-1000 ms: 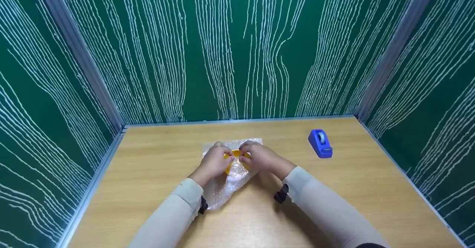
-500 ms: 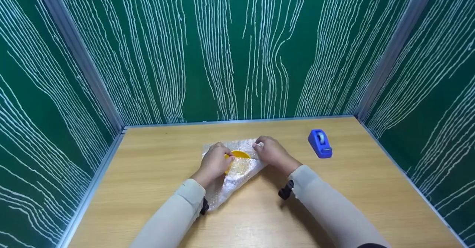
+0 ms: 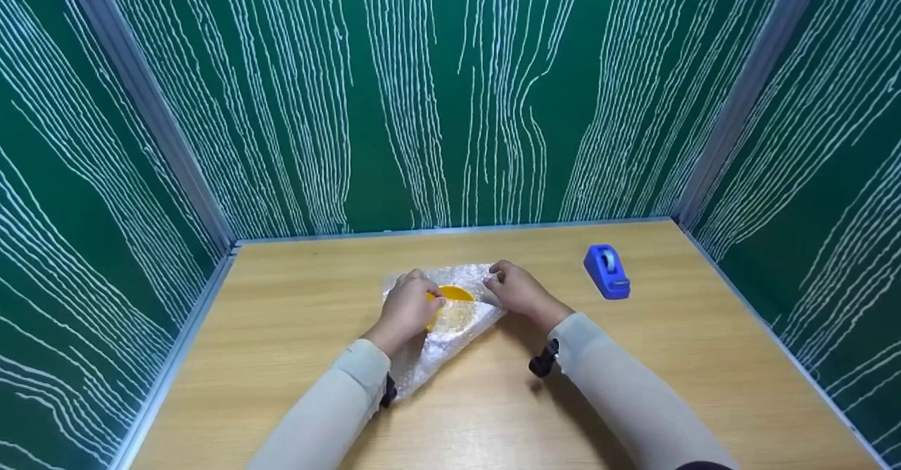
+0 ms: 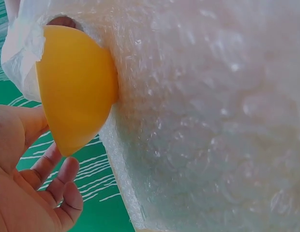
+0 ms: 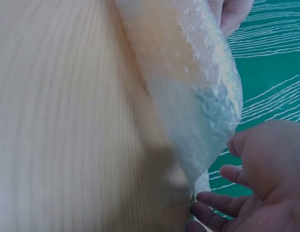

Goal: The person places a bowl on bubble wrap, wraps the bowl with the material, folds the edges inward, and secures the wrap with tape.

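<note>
On the counter [image 3: 295, 315], mid-frame in the head view, lies my bubble wrap [image 3: 442, 349], its folded edge slanting from lower centre up toward the right; I expect it light, limp and slightly slippery, best taken by its corners. Partly covered by it sits the yellow bowl [image 3: 457, 292], mouth upward; being round, it has no long axis. It looks light, stiff, easiest held by its rim, where my left fingers [image 4: 44, 164] pinch. My right fingers [image 5: 220, 203] touch the bubble wrap's upper-right corner; whether they pinch it, I can't tell.
</note>
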A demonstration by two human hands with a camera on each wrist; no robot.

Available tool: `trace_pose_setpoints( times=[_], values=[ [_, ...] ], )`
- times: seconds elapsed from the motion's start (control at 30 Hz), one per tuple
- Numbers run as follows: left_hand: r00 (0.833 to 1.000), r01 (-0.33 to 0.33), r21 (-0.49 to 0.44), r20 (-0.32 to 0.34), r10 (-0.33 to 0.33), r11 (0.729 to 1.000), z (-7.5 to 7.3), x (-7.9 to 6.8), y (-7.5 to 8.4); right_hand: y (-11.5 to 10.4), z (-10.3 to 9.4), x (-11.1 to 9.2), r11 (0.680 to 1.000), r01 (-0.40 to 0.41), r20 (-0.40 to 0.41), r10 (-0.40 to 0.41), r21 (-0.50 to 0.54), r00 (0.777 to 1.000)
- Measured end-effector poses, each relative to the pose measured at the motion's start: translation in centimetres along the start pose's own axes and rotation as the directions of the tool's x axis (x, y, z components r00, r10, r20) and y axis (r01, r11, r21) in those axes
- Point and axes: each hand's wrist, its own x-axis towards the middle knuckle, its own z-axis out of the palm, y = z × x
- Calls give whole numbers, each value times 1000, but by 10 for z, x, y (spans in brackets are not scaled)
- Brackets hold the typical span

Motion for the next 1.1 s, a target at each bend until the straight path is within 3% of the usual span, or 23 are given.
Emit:
trace_pose_setpoints(
  times=[0.23, 0.47, 0.77, 1.0, 1.1],
  values=[
    [999, -43, 4, -19, 43, 999, 0, 0, -1, 0, 2, 3, 996, 48, -45, -45, 74, 998],
    [1000, -22, 5, -4, 22, 1000, 0, -1, 0, -6, 2, 5, 987, 12, -93, 3, 157, 996],
    [1000, 5, 40, -1, -5, 999, 0, -3, 1, -15, 4, 5, 984, -21, -132, 45, 177, 990],
    [1000, 11, 31, 1, -11, 999, -1, -2, 2, -19, 3, 1, 970, 44, -188, 1, 238, 982],
    [1000, 15, 45, -3, -15, 999, 1, -1, 2, -20, 4, 1, 967, 101, -204, -53, 233, 978]
  ],
)
